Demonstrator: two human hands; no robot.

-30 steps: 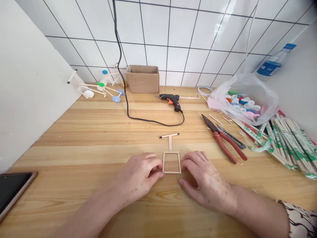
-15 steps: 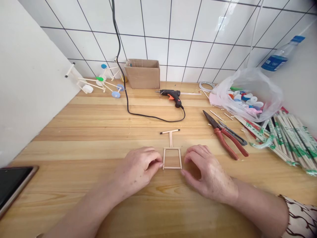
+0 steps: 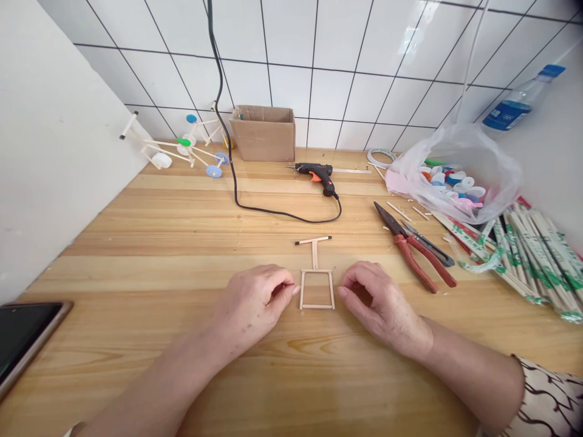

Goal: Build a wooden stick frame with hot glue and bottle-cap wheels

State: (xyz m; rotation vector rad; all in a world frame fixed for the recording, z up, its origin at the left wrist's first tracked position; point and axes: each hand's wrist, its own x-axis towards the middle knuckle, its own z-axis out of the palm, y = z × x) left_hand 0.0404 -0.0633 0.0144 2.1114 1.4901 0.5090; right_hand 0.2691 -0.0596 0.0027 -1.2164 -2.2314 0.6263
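Between the left hand (image 3: 259, 301) and right hand (image 3: 383, 308), both curled narrow, I see a small square pale-wood stick frame (image 3: 317, 307). A black-tipped wooden T (image 3: 314, 254) blocks its far side; red-handled pliers (image 3: 402, 238) and a black-and-orange glue gun (image 3: 320, 172) lie beyond.

The frame (image 3: 317, 307) is matt wood — the tiles (image 3: 291, 88), glossy.

Stick frame (image 3: 317, 307) pale tan; T-piece (image 3: 314, 255) black-tipped; pliers (image 3: 402, 241) red-handled.

Glue gun (image 3: 320, 173) behind frame (image 3: 317, 307), pliers (image 3: 401, 239) right, phone (image 3: 28, 334) left
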